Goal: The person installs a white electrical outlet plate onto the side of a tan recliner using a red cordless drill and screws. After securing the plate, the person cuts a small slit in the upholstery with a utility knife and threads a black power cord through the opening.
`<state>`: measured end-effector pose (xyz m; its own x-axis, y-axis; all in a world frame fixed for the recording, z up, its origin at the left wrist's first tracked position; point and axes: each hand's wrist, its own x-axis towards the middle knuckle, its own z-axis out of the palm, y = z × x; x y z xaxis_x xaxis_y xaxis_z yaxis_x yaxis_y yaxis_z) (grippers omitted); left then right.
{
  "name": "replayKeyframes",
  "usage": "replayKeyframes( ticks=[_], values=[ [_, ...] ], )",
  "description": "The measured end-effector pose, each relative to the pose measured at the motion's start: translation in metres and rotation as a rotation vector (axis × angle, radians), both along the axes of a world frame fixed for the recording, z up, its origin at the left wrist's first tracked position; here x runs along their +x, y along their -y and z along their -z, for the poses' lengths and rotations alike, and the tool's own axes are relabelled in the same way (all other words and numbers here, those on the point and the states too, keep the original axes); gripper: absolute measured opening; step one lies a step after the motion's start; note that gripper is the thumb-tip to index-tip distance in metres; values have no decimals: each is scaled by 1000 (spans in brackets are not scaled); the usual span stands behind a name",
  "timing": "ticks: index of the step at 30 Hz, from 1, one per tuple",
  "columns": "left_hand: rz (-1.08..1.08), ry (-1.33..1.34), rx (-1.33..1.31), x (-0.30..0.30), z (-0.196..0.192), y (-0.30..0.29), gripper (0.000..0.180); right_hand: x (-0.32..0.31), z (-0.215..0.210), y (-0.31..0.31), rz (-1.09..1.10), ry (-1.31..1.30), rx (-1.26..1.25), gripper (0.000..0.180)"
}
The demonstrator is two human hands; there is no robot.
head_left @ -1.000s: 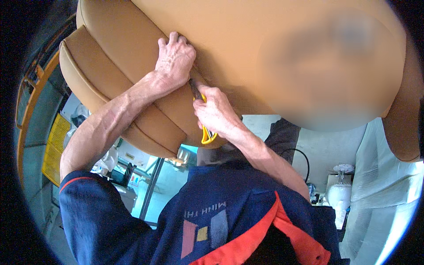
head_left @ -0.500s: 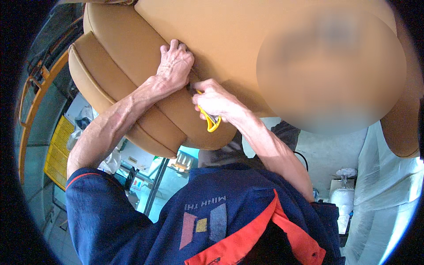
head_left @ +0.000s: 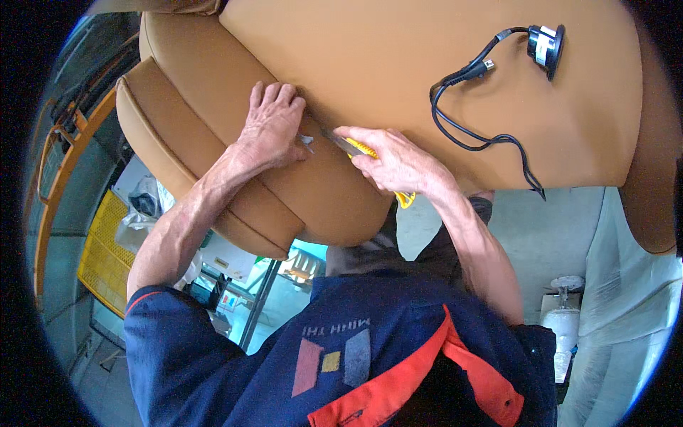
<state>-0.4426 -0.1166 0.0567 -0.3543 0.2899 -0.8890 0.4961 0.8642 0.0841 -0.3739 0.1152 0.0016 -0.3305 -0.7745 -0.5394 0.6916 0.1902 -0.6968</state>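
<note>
A tan leather seat (head_left: pixel 398 64) fills the upper part of the view, with a padded cushion (head_left: pixel 213 156) at its left. My left hand (head_left: pixel 274 124) lies flat on the leather by the seam between cushion and seat, its fingers spread. A small white scrap (head_left: pixel 306 140) shows beside its thumb. My right hand (head_left: pixel 398 162) grips a yellow utility knife (head_left: pixel 356 148). The blade points left into the seam, close to my left thumb. The knife's yellow end (head_left: pixel 405 201) sticks out below the palm.
A black cable (head_left: pixel 473 135) with a round black fitting (head_left: pixel 546 41) lies loose on the leather at the upper right. A yellow mesh crate (head_left: pixel 107 242) and orange rail (head_left: pixel 53 178) stand at left. White plastic sheeting (head_left: pixel 626 285) and a white stand (head_left: pixel 565 313) are at right.
My right hand has turned the knife so its blade now lies along the seam next to my left hand. The left hand has stayed pressed on the leather.
</note>
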Motion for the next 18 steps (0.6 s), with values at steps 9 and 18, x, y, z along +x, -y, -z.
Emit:
replayKeyframes(
  ticks=[9,18],
  values=[
    [20,31,-183,-4,10,-10,84,9,3,8,-143,-653,32,53],
    [71,-51,-196,4,13,-14,80,13,10,19,-45,-795,24,43]
  ],
)
